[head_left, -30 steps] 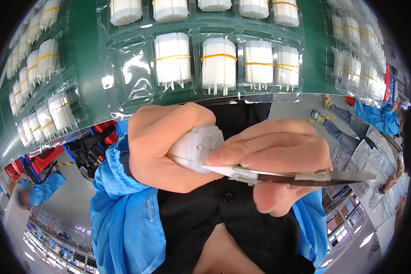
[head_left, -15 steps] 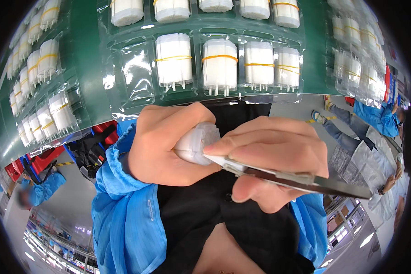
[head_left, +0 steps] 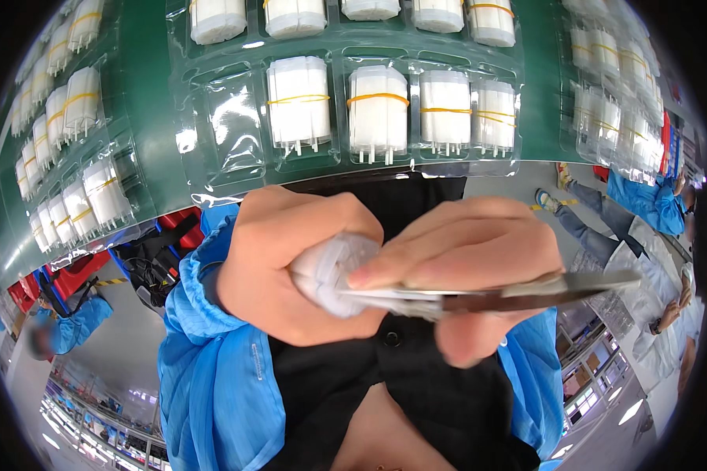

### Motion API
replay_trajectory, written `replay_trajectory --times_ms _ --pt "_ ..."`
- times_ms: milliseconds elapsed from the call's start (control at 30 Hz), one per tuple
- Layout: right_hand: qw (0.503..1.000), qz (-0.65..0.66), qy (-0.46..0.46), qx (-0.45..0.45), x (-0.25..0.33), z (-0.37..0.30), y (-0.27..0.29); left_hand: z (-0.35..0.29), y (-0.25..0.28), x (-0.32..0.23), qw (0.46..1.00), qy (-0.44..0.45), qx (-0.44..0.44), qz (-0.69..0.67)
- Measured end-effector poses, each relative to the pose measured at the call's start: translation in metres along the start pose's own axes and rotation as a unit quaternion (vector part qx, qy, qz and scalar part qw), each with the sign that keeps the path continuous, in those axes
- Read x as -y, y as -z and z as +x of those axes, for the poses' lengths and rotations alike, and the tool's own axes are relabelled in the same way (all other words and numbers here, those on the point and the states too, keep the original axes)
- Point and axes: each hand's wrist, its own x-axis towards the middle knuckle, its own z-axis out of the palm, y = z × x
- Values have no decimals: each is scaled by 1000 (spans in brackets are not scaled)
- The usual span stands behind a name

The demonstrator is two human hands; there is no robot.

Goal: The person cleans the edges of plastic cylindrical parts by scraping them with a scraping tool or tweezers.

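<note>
My left hand (head_left: 279, 275) is wrapped around a bundle of white tubes (head_left: 326, 271), whose rounded pale end faces up and to the right. In my right hand (head_left: 479, 243) is a long, flat metal tool that looks like tweezers (head_left: 487, 301), lying nearly level below the fingers. Its thin pale tip reaches the end of the bundle, and my right fingertips touch that end too. Some blur hides whether the tip is inside the bundle or just against it. My right thumb is under the tool. Both hands are just in front of the table edge.
On the green table (head_left: 149, 78), a clear plastic tray (head_left: 228, 177) holds several white tube bundles (head_left: 379, 114) with yellow bands; its front-left pocket is bare. More trayed bundles (head_left: 106, 192) stand left and right. A person in pale clothing (head_left: 644, 306) is at the right.
The tweezer-like tool has swung from sloping down at the right to almost level, its back end rising. My left hand and the bundle have shifted slightly down.
</note>
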Motion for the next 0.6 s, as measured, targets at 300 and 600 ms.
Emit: replay_trajectory --times_ms 300,600 --pt "989 141 11 -51 -7 -2 -8 -2 -6 3 997 -64 -24 -47" --pt "999 35 18 28 -1 2 6 -1 -4 1 999 -32 4 -31"
